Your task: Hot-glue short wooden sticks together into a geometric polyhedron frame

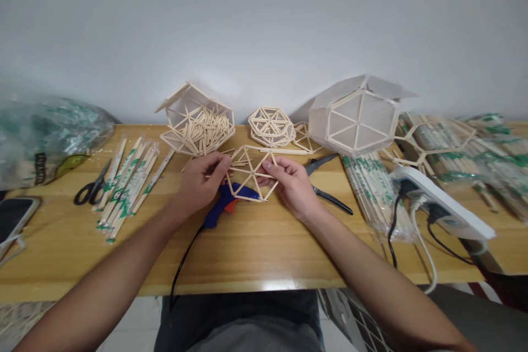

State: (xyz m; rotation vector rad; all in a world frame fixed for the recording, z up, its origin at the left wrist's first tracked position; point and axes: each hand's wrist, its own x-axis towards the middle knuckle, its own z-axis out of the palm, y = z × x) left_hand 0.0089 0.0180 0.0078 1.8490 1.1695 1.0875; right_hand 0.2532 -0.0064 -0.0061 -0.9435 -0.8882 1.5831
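Note:
Between my two hands hangs a flat polygonal stick frame with spokes meeting at its centre. My left hand pinches its left corner, and my right hand pinches its right side. Under the frame, a blue glue gun with a red trigger lies on the wooden table. Short loose sticks lie behind the frame, partly hidden by it. Farther back stand a stick container filled with short sticks and a small lattice of sticks.
Black-handled scissors and wrapped chopsticks lie left. Pliers, a covered stick lantern, more chopstick packs and a white power strip with cables are right. A phone lies far left.

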